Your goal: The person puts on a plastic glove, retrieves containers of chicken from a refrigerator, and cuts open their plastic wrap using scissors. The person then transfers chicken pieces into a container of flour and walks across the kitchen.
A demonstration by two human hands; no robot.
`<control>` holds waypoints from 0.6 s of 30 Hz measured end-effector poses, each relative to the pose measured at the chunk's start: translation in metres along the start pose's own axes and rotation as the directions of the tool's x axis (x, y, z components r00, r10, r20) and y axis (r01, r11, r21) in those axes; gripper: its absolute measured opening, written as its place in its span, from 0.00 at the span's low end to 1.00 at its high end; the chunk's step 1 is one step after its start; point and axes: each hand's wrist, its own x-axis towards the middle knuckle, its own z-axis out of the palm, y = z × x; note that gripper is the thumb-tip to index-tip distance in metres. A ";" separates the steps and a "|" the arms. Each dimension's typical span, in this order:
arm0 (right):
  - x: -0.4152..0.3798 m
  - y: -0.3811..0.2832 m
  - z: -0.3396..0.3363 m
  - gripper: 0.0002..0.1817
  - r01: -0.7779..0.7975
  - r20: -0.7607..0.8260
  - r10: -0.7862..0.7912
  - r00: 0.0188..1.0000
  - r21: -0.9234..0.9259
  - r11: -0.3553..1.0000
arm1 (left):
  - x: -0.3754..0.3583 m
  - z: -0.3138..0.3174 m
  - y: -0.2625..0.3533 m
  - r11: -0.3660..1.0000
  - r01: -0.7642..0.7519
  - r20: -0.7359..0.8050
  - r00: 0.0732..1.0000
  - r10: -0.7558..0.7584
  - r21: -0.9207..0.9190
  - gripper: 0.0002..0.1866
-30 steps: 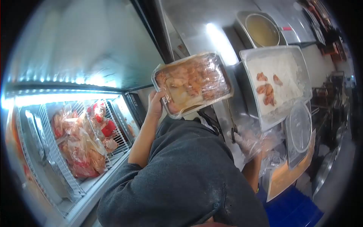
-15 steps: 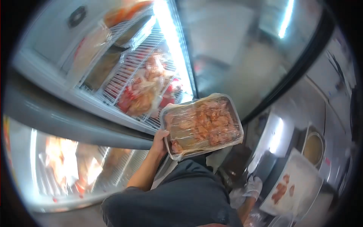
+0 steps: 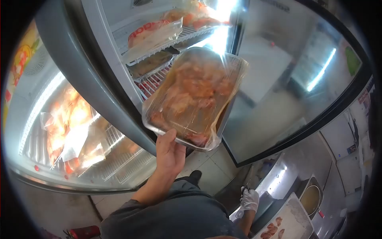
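Note:
My left hand grips the near edge of a metal tray, thumb on top. Clear film covers the tray, and pieces of reddish-brown meat show through it. The tray is tilted at the open door of a lit glass-front fridge, in front of its wire shelves. My right hand, in a clear glove, is low on the right beside a steel counter. Its fingers are closed round a thin dark object that I cannot make out.
The open glass door spans the upper right. Bagged food lies behind the left glass door. At the lower right are a white board with meat pieces and a round container. A red fire extinguisher is at the lower left.
My left hand has raised and tilted the tray toward the fridge shelves. The view has turned, so more of the open door and floor shows. My right hand remains low by the counter.

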 end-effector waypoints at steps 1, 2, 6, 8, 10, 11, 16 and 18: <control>0.005 -0.003 0.001 0.22 0.010 -0.011 -0.010 1.000 0.004 1.000 | 0.001 0.007 0.001 1.000 -0.004 0.011 1.000 0.004 -0.011 0.23; 0.009 -0.004 0.001 0.20 0.045 0.014 -0.045 0.999 -0.037 0.998 | -0.002 0.015 0.002 0.997 -0.065 0.002 0.998 0.065 -0.042 0.21; 0.039 0.010 0.005 0.18 0.138 0.051 -0.132 0.990 -0.157 0.978 | 0.004 0.022 0.005 0.969 -0.239 -0.086 0.969 0.233 -0.069 0.21; 0.052 0.012 0.009 0.17 0.146 0.060 -0.139 0.989 -0.148 0.978 | 0.009 0.023 0.004 0.960 -0.268 -0.104 0.960 0.260 -0.076 0.21; 0.045 -0.012 0.012 0.16 0.189 0.106 -0.187 0.977 -0.007 0.982 | 0.013 0.024 0.003 0.955 -0.286 -0.120 0.954 0.276 -0.077 0.21; 0.038 -0.036 0.016 0.14 0.223 0.140 -0.240 0.961 0.128 0.967 | 0.013 0.024 0.004 0.951 -0.305 -0.136 0.946 0.295 -0.056 0.22; 0.043 -0.150 0.039 0.05 0.319 0.080 -0.552 0.830 0.744 0.587 | 0.011 -0.023 0.021 0.984 -0.172 -0.069 0.982 0.175 0.055 0.27; 0.040 -0.224 0.029 0.07 0.578 -0.078 -0.785 0.614 0.722 0.380 | 0.006 -0.029 0.034 0.995 -0.094 -0.143 0.985 0.096 0.022 0.28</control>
